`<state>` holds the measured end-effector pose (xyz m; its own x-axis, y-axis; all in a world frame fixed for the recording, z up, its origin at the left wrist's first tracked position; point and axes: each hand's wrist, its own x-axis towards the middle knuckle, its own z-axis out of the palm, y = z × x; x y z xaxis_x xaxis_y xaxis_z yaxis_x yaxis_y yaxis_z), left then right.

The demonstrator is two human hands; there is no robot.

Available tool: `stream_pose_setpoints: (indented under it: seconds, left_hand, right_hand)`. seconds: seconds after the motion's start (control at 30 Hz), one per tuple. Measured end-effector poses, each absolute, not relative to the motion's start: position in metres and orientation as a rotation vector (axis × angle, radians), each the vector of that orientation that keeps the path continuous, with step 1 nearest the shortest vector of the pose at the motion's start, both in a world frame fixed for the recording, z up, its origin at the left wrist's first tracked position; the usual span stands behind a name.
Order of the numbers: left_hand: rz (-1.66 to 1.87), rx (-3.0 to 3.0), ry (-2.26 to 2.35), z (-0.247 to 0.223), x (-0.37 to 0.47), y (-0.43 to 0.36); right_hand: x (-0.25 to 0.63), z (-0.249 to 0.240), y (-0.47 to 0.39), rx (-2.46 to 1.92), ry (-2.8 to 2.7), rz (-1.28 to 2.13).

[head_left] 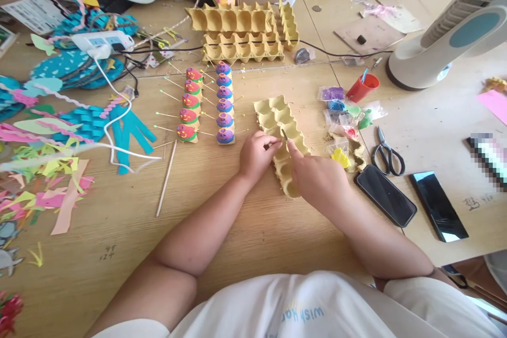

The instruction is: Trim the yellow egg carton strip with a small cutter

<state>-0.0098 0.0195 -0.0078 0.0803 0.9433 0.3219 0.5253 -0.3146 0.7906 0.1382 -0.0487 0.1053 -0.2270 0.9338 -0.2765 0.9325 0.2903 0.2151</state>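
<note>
An egg carton [277, 116] lies open side up on the wooden table in front of me, at a slant. My left hand [257, 156] is closed at its left edge, thumb and fingers pinching the rim. Over the carton's middle, my right hand [317, 177] is closed around a thin tool [284, 134] with its index finger pressed along it. Only a short dark tip shows, so its exact kind is hidden. To the left stand two rows of painted carton cups, a red and green caterpillar [189, 103] and a purple and blue one [225, 105], with pins stuck in their sides.
More egg cartons [237, 21] lie at the back. Bags of coloured clay [335, 103], a red cup [362, 87], scissors [386, 156], two phones [386, 195] and a white fan [420, 63] are on the right. Paper strips [47, 190] and a power strip [105, 42] crowd the left.
</note>
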Motion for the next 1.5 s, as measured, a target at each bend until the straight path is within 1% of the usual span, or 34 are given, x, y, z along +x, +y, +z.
stream_pose_setpoints:
  seconds: [0.2, 0.33, 0.5, 0.63, 0.77, 0.97, 1.1, 1.27, 1.5]
  left_hand:
    - [1.161, 1.876, 1.444, -0.007, -0.010, 0.019]
    - [1.164, 1.883, 1.433, -0.007, -0.010, 0.019]
    - [1.168, 1.876, 1.429, -0.008, -0.010, 0.019]
    - [1.161, 1.879, 1.423, -0.008, -0.010, 0.020]
    - [1.160, 1.876, 1.430, -0.008, -0.010, 0.019]
    - [1.156, 1.883, 1.429, -0.008, -0.010, 0.019]
    - [1.161, 1.875, 1.433, -0.009, -0.009, 0.020]
    - [1.148, 1.886, 1.436, -0.010, -0.010, 0.020]
    - [1.198, 1.833, 1.419, -0.010, -0.010, 0.018]
  right_hand:
    - [0.141, 0.107, -0.052, 1.608, 2.234, 0.003]
    - [0.141, 0.103, -0.053, 1.679, 2.230, 0.030]
    - [0.139, 0.106, -0.055, 1.633, 2.220, -0.038]
    - [0.137, 0.109, -0.052, 1.682, 2.193, -0.026]
    - [0.138, 0.110, -0.050, 1.606, 2.182, -0.055]
    - [0.137, 0.108, -0.049, 1.666, 2.191, 0.001]
    - [0.137, 0.107, -0.051, 1.634, 2.201, -0.039]
    - [0.142, 0.099, -0.041, 1.710, 2.223, -0.056]
    - [0.158, 0.113, -0.047, 1.774, 2.233, -0.033]
